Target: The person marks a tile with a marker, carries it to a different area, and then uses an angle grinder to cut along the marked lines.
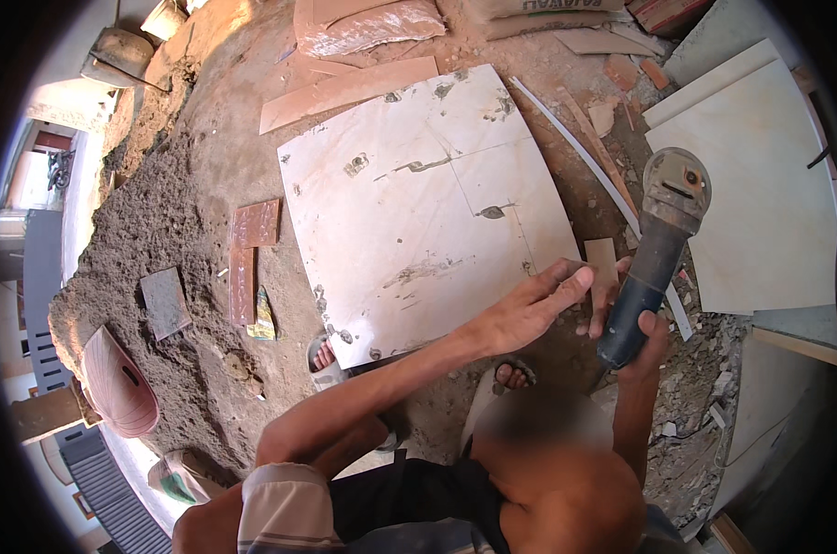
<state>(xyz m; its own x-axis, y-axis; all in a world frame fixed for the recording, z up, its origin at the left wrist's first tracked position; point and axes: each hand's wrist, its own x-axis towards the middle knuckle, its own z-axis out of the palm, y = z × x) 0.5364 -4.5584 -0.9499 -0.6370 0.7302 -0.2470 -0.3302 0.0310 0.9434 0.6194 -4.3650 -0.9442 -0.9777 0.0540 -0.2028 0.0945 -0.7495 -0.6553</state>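
Note:
My right hand is closed around the dark body of an angle grinder, whose grey metal head points up and away. Close to its left, my left hand reaches forward with thumb and fingers stretched out. A small beige tile strip stands just beyond its fingertips. More fingers overlap the lower end of the strip; which hand they belong to is hard to make out. In front of me lies a large square white tile with drawn lines and grey cement smears.
To the right lean big cream tiles, with rubble below. A long white strip lies beside the large tile. Brown tile pieces, a dark square piece and heaped mortar are on the left. Sacks stand at the back.

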